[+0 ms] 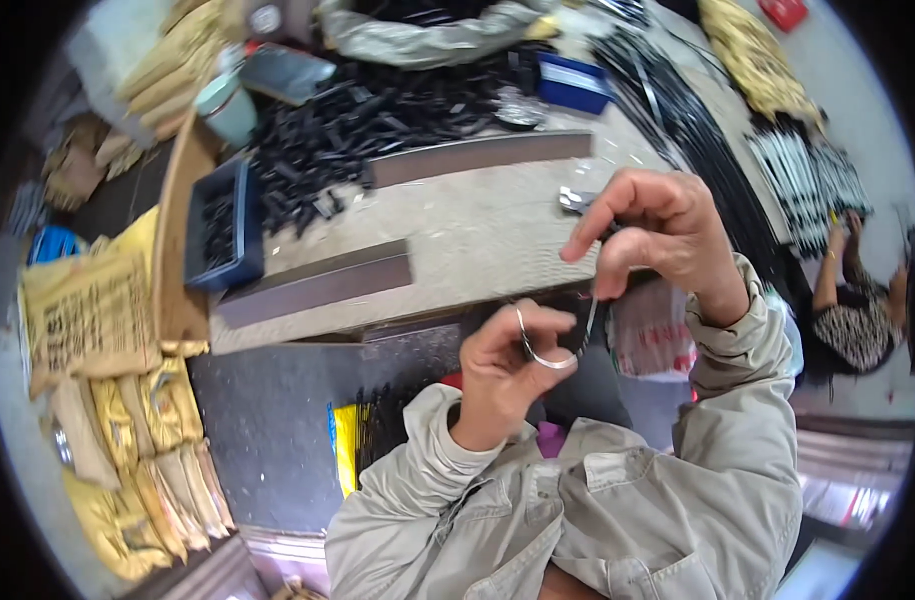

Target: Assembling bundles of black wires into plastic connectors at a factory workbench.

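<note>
We are holding a thin shiny strip point(555, 364) up in the air, in front of our chest and off the near edge of the surface point(478, 235). The strip is bending round in a curve, and one side of it is going up toward our right hand point(678, 240).

Our left hand point(496, 372) is doing the holding. Its grip is closing small, with the thumb and fingers curling in close on the strip. Our right hand is hovering higher up, and its thumb and first finger are standing a little apart. The top of the strip is reaching close to that thumb, but we are not able to tell if the right grip is pinching it.

We are guessing that the step in hand is shaping or sorting out this one strip, using both hands. The next move is likely asking for a firm left pinch, and for the right fingertips to be getting a sure hold of the top part.

Past our hands, lots of little black pieces point(378, 120) are lying in a heap. Two long brown bars point(483, 157) are resting on the surface too, and a blue bin point(246, 225) is sitting at the left.
</note>
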A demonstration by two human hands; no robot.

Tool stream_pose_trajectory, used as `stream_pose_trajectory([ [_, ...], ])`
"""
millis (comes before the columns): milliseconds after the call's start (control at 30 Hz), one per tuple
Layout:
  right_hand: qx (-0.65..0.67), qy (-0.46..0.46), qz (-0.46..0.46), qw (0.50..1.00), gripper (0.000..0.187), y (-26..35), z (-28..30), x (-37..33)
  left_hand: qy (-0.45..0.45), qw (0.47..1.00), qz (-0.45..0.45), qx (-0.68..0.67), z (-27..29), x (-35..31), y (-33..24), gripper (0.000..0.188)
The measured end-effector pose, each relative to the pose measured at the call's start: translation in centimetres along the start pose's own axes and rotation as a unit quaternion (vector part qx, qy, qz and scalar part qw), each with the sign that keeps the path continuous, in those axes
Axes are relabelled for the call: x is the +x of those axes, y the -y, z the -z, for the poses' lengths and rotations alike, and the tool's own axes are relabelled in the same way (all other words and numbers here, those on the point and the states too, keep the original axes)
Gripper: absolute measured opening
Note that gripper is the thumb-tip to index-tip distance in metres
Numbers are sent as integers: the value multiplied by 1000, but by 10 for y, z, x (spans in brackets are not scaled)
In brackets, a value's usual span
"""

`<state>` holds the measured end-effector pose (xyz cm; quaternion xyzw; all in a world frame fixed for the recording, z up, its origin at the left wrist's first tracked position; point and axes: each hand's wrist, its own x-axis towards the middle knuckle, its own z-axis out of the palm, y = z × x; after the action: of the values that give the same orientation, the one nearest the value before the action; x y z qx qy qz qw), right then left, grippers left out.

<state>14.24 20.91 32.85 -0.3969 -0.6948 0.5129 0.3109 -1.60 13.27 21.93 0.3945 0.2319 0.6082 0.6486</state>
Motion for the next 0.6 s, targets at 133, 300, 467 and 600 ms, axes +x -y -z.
stream_pose_trajectory([
  [133, -180, -28, 106, 978, 16, 2, 24, -39, 28, 999, 29, -17, -33, 4, 13, 27],
  [300, -45, -137, 141, 980, 11, -10, 32, -65, 2, 1000, 12, 29, -70, 5, 33, 27],
  [467, -235, -155, 199, 939, 5, -38, 47, -92, -15, 1000, 26, 4, -100, 10, 54, 23],
  [600, -153, -213, 243, 934, 8, -67, 54, -98, -29, 999, 43, 2, -119, 18, 69, 17],
])
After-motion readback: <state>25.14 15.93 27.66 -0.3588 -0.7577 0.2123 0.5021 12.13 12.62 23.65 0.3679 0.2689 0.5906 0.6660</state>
